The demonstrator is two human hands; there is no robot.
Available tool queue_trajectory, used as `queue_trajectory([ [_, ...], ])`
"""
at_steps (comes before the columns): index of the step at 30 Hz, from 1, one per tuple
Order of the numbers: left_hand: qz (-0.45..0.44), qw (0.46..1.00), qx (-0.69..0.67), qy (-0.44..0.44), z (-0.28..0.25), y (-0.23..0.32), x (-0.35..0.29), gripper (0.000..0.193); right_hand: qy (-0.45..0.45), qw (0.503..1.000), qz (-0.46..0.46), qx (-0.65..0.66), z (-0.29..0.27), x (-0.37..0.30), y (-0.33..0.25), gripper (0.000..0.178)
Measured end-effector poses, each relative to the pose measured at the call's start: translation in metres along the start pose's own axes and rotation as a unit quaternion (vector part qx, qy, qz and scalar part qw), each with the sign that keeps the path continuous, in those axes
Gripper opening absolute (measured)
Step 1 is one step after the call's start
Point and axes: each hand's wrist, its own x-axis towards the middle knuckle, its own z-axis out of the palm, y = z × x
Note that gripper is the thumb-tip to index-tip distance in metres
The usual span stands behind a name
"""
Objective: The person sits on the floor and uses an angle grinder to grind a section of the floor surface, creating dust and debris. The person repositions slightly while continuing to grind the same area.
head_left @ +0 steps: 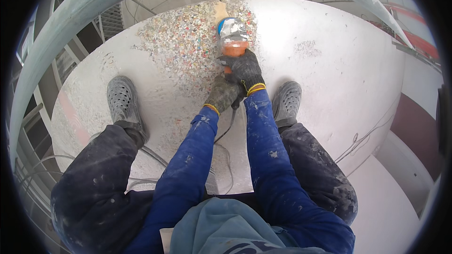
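Observation:
An angle grinder (pixel 234 46) with an orange body, a silver-wrapped head and a blue-edged disc lies against the pale curved surface (pixel 301 23). My right hand (pixel 246 68), in a dark grey knit glove with a yellow cuff, wraps round its body just behind the head. Behind it my left hand (pixel 221 93), in a similar dusty glove, closes round the rear of the grinder. Beneath and left of the disc, a patch of multicoloured speckles (pixel 183 42) shows through the white coat. The disc's underside is hidden.
My feet in grey clogs (pixel 123 99) stand wide on the curved surface. The grinder's cord (pixel 229 127) runs back between my legs, and more cables (pixel 153 155) lie by my left leg. A thick metal tube (pixel 70 14) arches across the far side. Thin wires (pixel 355 143) lie at right.

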Motion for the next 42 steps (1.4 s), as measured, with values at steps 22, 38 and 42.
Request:
queue_trajectory([
  [22, 0.043, 0.986, 0.159, 0.004, 0.007, 0.027, 0.006, 0.029, -0.045, 0.993, 0.037, 0.101, -0.023, 0.017, -0.004, 0.067],
  [38, 0.035, 0.999, 0.037, 0.015, 0.001, 0.021, 0.011, 0.020, 0.018, 1.000, 0.017, -0.017, -0.006, 0.021, -0.017, 0.070],
  [42, 0.021, 0.996, 0.092, -0.009, 0.000, 0.031, 0.009, 0.019, 0.010, 1.000, 0.003, -0.004, -0.008, 0.028, -0.010, 0.072],
])
